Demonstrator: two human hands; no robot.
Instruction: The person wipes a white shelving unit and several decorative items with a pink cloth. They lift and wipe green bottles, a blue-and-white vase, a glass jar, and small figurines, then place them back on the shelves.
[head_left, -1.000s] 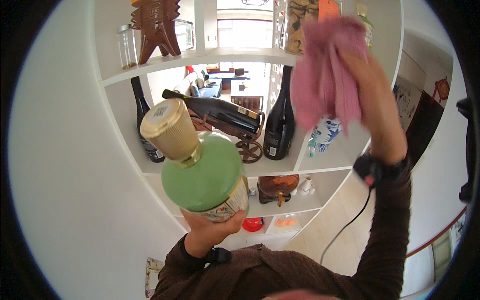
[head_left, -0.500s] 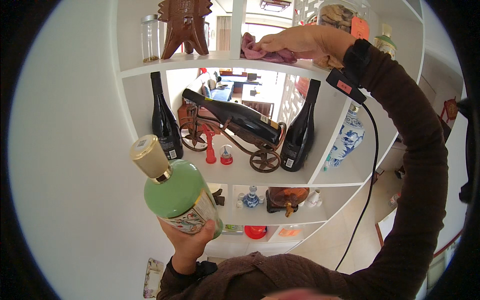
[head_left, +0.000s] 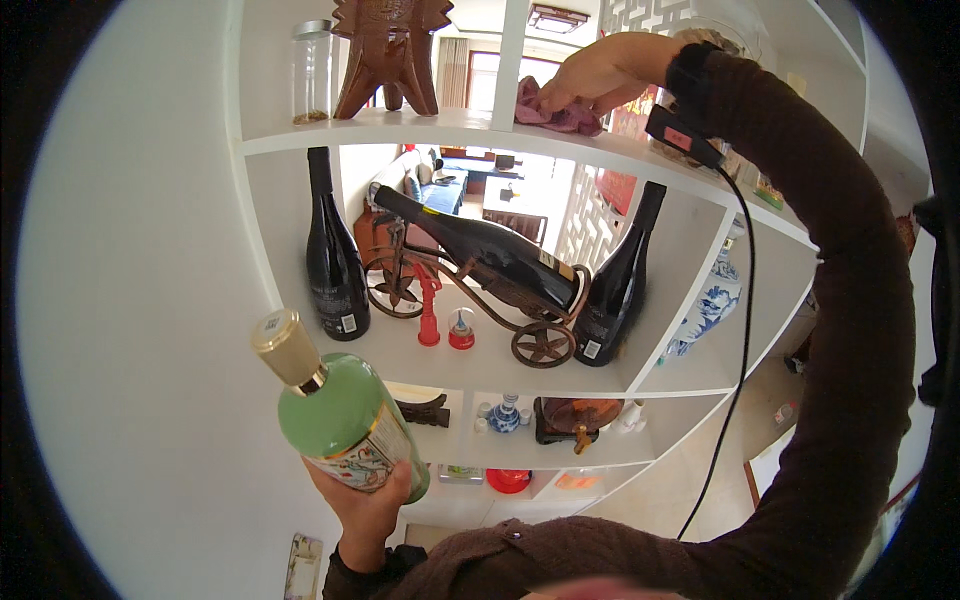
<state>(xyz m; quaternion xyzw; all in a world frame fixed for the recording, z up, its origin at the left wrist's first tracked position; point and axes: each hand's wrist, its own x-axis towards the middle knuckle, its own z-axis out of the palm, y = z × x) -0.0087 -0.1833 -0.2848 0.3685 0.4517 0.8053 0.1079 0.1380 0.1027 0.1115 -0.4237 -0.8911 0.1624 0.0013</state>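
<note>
Left hand [head_left: 362, 508]'s wrapped round the lower body of a green bottle [head_left: 338, 405], gold cap [head_left: 288, 350] beyond the grip, long axis slanting up-left. Right hand [head_left: 603, 78]'s gripping a pink cloth [head_left: 562, 115], bunched under its fingers on the upper shelf [head_left: 455, 128].

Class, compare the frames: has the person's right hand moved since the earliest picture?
Yes. The right hand, with the pink cloth, has moved leftward, closer to the white upright divider at the top.

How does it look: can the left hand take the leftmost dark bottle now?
Probably not: the left hand grips the green bottle, though nothing appears to stand in front of the dark bottle.
</note>
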